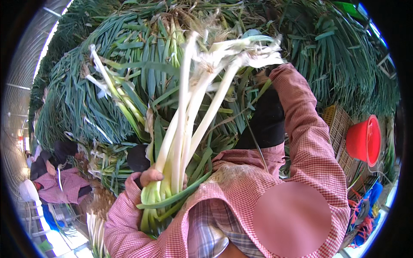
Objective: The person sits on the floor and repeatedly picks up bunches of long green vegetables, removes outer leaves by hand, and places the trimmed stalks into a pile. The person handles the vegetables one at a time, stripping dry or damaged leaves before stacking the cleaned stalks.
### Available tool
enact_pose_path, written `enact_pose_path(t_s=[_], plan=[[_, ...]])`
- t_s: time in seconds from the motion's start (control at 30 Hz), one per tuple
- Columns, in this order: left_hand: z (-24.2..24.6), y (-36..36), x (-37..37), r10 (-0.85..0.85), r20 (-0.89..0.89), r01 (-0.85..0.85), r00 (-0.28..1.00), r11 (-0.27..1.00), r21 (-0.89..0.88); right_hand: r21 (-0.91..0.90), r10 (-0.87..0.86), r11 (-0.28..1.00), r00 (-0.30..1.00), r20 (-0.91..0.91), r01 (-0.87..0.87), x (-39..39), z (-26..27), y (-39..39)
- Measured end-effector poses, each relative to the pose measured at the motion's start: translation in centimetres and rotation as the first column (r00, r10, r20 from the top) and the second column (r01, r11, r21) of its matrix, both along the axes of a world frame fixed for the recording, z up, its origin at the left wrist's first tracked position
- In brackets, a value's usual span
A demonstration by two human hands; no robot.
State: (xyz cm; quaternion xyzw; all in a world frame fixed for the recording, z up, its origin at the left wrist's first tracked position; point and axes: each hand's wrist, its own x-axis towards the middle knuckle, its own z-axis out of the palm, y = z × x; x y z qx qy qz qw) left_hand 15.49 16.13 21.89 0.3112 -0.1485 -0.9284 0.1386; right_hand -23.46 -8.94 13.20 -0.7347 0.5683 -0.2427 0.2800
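Note:
My left hand (152, 176) is closed around several large green onions (188, 119) near my chest, at the place where their white stalks turn green. The white stalks slant up, and their root ends with loose pale skins (258, 56) reach the upper middle of the view. My right hand (265, 76) is mostly hidden beside and below these skins, past the end of the checked sleeve; its fingers cannot be made out. A few loose green onions (111, 80) lie on the leaves left of the bunch. A thin dark rod or blade (256, 140) slants near my lap.
Large heaps of green onions with long leaves (332, 54) fill the far side and left. A red plastic bucket (363, 141) and yellow crates (337, 129) stand at right. Another person (59, 183) sits at left. Peeled white stalks with roots (96, 225) lie at lower left.

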Motion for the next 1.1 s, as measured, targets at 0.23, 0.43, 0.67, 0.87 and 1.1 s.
enact_pose_path(t_s=[0.23,0.43,0.67,0.87,1.1], plan=[[0.2,0.9,-3.5,0.223,0.082,-0.219,0.971,0.974,-0.063,0.027,0.097,0.994,0.974,0.203,-0.104,4.5,-2.4,17.0],[0.4,2.3,-4.1,0.269,0.175,-0.240,0.947,0.955,-0.171,-0.380,-0.185,0.853,0.888,0.420,0.357,5.0,1.9,17.5],[-1.2,1.3,-5.2,0.030,-0.060,-0.034,0.998,0.996,-0.083,-0.366,-0.121,0.908,0.964,0.237,0.204,6.3,-2.4,4.0],[-1.8,1.5,-6.4,0.066,-0.049,-0.069,0.997,0.995,-0.075,-0.260,0.046,0.966,0.977,0.207,0.009,12.2,-4.0,1.8],[-3.1,0.7,-5.8,0.039,-0.103,-0.043,0.994,0.998,-0.042,-0.220,-0.032,0.975,0.999,0.012,0.034,7.7,-2.5,-3.9]])
